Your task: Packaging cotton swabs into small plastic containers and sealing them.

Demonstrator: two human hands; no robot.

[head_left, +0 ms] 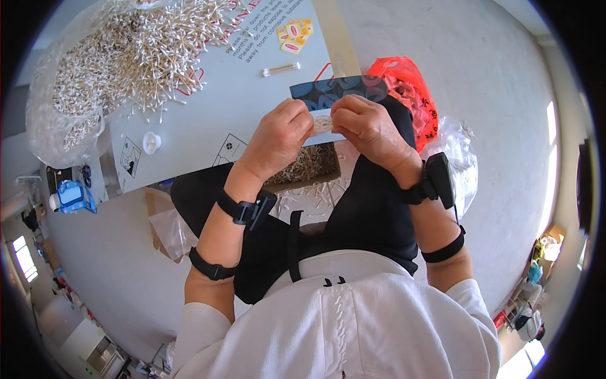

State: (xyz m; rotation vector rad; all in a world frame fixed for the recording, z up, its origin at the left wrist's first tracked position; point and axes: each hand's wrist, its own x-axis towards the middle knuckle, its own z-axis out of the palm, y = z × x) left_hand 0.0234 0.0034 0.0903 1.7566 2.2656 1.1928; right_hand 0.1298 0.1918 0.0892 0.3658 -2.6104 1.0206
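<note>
At the table's near edge, my left hand (pixel 282 134) and my right hand (pixel 368 131) are both closed, fingertips pinched at either end of a small pale bundle of cotton swabs (pixel 323 124). Its ends are hidden by my fingers. Just beyond my knuckles lies a dark blue, see-through sheet (pixel 322 93) with round shapes on it. Below my hands, between my legs, sits an open cardboard box (pixel 328 165) with loose swabs inside. Another small bundle of swabs (pixel 281 69) lies on the table farther off.
A big heap of loose cotton swabs (pixel 158 50) in clear plastic covers the far left of the table (pixel 208 120). Nearby are a small white round container (pixel 151 143) and yellow labels (pixel 295 34). A red bag (pixel 404 82) with pink pieces stands right. Swabs litter the floor below the box.
</note>
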